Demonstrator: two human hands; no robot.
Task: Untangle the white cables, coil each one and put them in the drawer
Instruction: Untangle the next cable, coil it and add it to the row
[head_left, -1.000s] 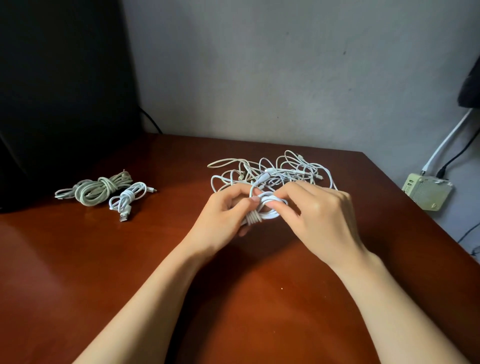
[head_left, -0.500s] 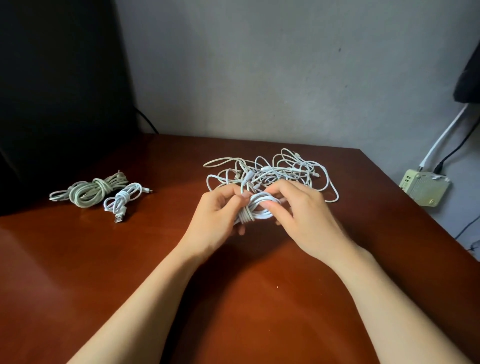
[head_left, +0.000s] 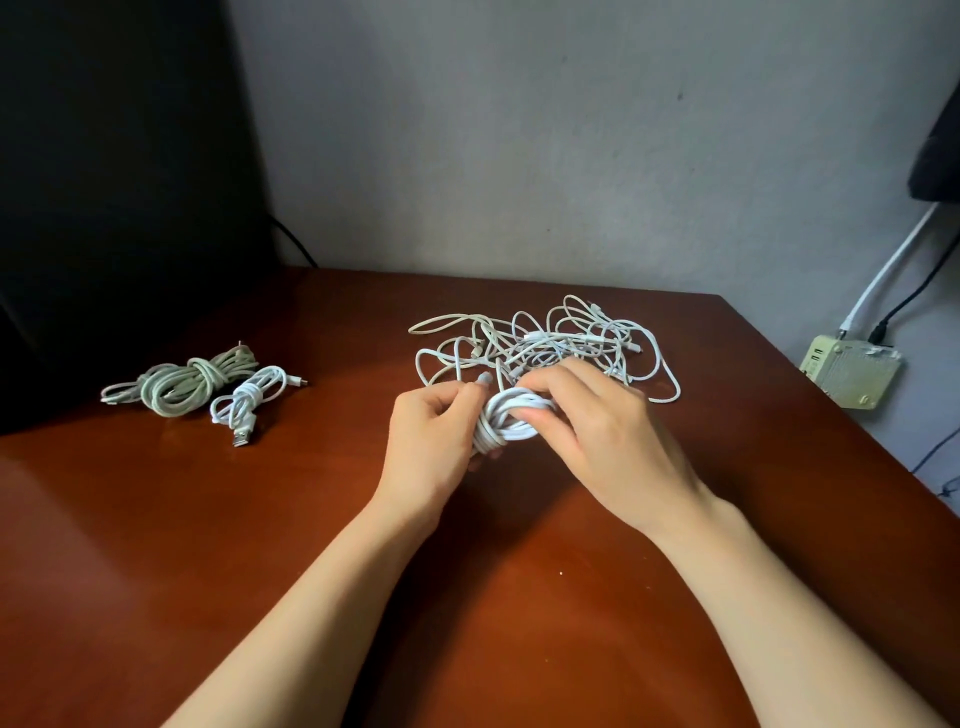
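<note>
Left hand (head_left: 431, 441), right hand (head_left: 608, 441) grip coiled cable (head_left: 506, 422) beside tangled cables (head_left: 571, 338).

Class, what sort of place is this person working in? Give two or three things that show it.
Probably a home desk corner: a wooden desk against a plain wall, a dark screen at its left, and a power strip with leads plugged in to the right.
</note>
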